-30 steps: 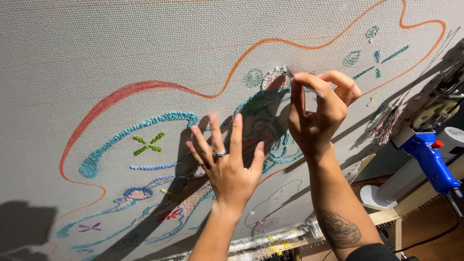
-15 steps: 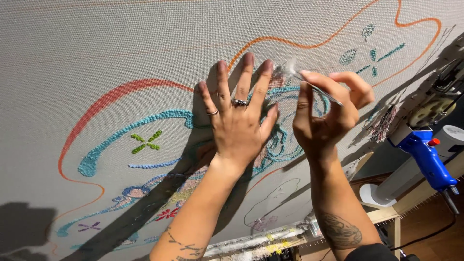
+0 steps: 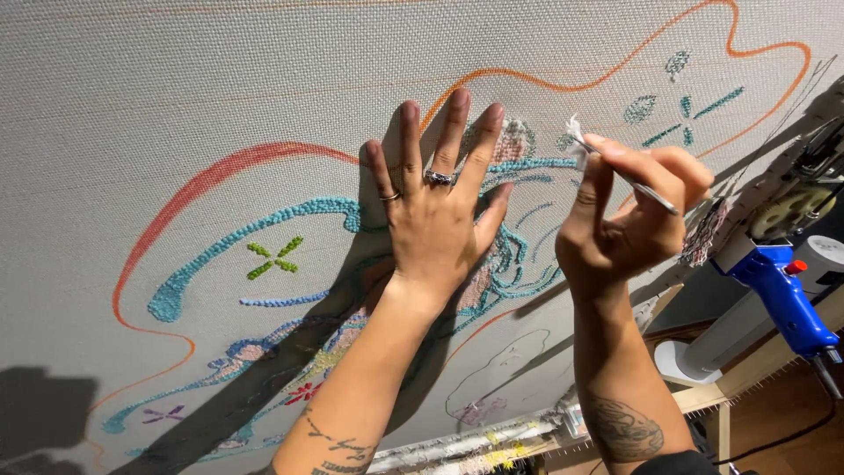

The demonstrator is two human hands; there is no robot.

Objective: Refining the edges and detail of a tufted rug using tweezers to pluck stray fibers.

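Here left hand point(image 3: 437, 230) lies flat, open on canvas point(image 3: 176, 97); right hand point(image 3: 626, 220) pinches tweezers point(image 3: 635, 185).

Two hands: left hand point(image 3: 435, 230), right hand point(image 3: 626, 220); one canvas point(image 3: 176, 88); one tufting gun point(image 3: 778, 286).

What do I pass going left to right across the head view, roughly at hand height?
Small green tufted yarn cross → left hand flat on the grey backing cloth → right hand pinching a thin metal tool → blue tufting gun.
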